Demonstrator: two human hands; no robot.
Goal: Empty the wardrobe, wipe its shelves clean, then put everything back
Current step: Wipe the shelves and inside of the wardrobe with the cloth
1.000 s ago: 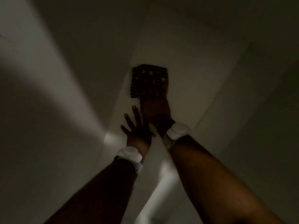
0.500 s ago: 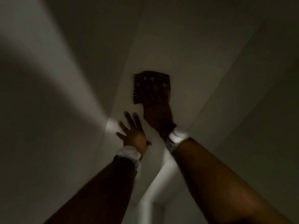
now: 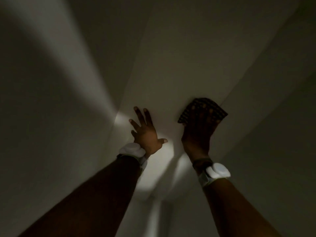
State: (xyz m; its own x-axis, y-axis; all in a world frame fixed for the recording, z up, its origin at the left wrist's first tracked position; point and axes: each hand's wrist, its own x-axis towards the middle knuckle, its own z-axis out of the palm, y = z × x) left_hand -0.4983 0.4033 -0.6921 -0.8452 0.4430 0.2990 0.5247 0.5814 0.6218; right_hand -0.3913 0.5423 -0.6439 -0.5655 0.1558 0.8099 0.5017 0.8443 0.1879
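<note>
I look into a dim white wardrobe compartment. My right hand (image 3: 199, 132) lies flat, fingers straight, pressing a dark dotted cloth (image 3: 213, 106) against the pale shelf surface (image 3: 171, 82), close to the compartment's right inner edge. My left hand (image 3: 145, 132) rests beside it on the same surface, fingers spread and thumb out, holding nothing. Both wrists wear white bands. The scene is dark and blurred.
A pale side panel (image 3: 59, 100) rises on the left and another panel (image 3: 273, 100) on the right, closing in the shelf. A bright patch of light (image 3: 162, 161) falls near the front edge between my wrists.
My right hand has slid the cloth from the middle of the shelf over to the right edge. My left hand has stayed spread on the surface.
</note>
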